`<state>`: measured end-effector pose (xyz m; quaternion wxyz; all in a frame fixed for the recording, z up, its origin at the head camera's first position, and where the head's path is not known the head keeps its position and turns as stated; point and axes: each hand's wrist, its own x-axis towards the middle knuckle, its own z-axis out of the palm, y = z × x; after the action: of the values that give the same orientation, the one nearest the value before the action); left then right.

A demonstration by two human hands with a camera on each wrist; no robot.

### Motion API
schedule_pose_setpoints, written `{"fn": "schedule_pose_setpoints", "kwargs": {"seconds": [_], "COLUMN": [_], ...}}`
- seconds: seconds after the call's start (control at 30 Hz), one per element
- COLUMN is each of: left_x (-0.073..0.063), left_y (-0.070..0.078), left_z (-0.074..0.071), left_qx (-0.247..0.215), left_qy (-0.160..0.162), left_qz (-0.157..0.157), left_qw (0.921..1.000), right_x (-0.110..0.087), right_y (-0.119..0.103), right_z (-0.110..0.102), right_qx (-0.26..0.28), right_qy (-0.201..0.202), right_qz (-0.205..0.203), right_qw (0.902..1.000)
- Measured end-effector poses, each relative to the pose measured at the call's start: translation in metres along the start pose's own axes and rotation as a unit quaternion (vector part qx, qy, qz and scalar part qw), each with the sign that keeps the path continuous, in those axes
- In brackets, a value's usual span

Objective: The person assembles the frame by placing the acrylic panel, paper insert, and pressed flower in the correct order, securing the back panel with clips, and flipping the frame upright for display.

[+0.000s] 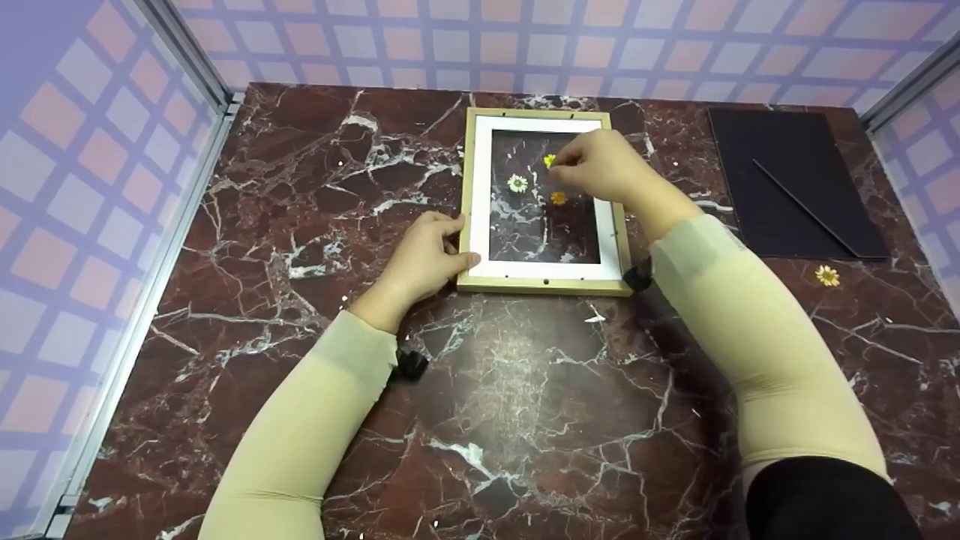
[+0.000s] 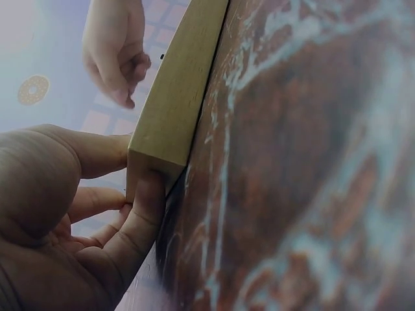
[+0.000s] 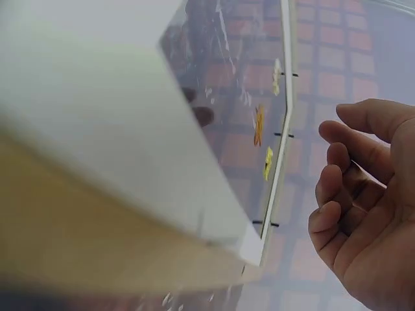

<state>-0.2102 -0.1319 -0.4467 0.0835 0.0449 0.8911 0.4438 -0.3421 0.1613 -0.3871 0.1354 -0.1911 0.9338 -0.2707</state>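
A gold wooden picture frame with a white mat lies flat on the marbled table. Its corner is gripped by my left hand, thumb and fingers bent around the edge, as the left wrist view shows. Inside the mat, a white flower, a yellow flower and an orange flower rest on the clear pane. Above the pane's right side hovers my right hand; the right wrist view shows its fingers loosely curled, thumb and index apart, nothing between them.
On the right lies a black board with a thin dark strip across it. A pale yellow flower sits on the table just in front of that board. Checkered walls enclose the back and sides.
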Motion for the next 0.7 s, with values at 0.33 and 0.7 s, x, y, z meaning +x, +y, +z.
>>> {"fn": "schedule_pose_setpoints", "kwargs": {"seconds": [0.33, 0.7], "left_x": [0.002, 0.002], "left_y": [0.001, -0.002], "left_z": [-0.001, -0.001], "left_qx": [-0.009, -0.009], "left_qy": [-0.004, -0.003], "left_qz": [-0.002, -0.004], "left_qw": [1.0000, 0.9999], "right_x": [-0.047, -0.109], "right_y": [0.056, 0.113], "right_z": [-0.015, -0.047], "right_qx": [0.028, 0.040], "right_qy": [0.098, 0.172], "right_qz": [0.031, 0.094], "right_qw": [0.9943, 0.9797]}}
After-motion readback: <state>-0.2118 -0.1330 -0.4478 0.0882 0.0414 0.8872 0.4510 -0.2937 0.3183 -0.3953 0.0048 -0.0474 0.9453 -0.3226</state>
